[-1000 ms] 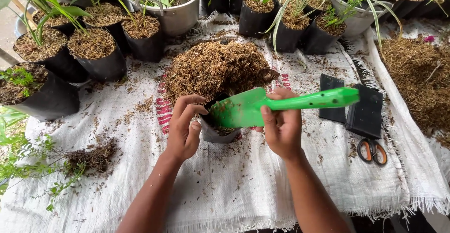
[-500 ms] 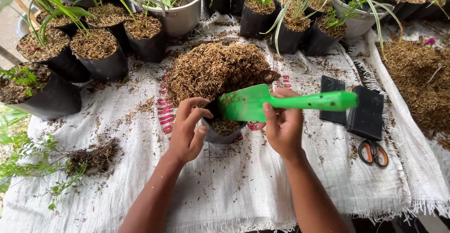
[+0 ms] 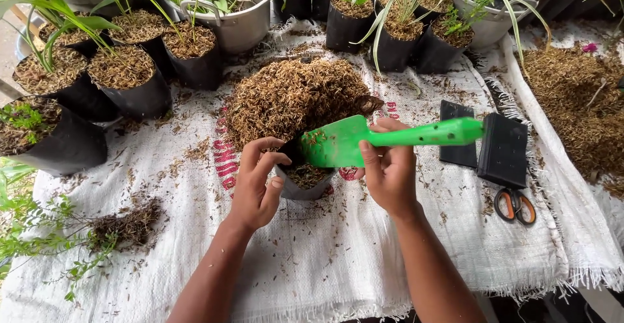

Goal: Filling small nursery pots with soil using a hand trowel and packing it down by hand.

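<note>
Fingers point(image 3: 370, 160) gripping green trowel point(image 3: 390, 140), left hand point(image 3: 255, 183) steadying black pot point(image 3: 304, 181)

Both forearms were bare from the lower edge of the view up to the wrists; no sleeve, watch, bracelet or glove was visible. The left hand point(image 3: 255, 190) had no ring, and its fingernails were short and unpainted. The right hand point(image 3: 389, 175) was bare as well, with short, plain nails. Small brown crumbs of dry husk were stuck on the fingers point(image 3: 367, 160) of the right hand.
</note>
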